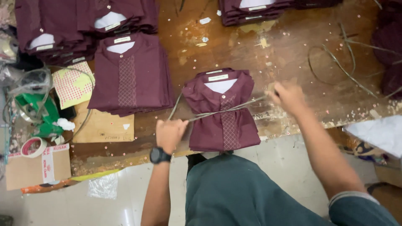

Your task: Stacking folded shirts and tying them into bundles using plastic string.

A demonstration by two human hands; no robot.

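Note:
A small stack of folded maroon shirts (pixel 222 113) lies on the worn wooden table (pixel 293 54) near its front edge. A thin grey strap (pixel 217 111) runs across the stack's middle and pinches it. My left hand (pixel 169 134) is closed on the strap's left end, just left of the stack, with a black watch on the wrist. My right hand (pixel 288 97) is closed on the strap's right end, to the right of the stack. The strap is pulled taut between the two hands.
More stacks of folded maroon shirts sit at the left (pixel 130 79), top left (pixel 75 25) and top centre (pixel 251 10). Loose straps (pixel 347 62) lie at the right. A green tool (pixel 39 113), a tape roll (pixel 32 146) and cardboard (pixel 104 125) are at the left.

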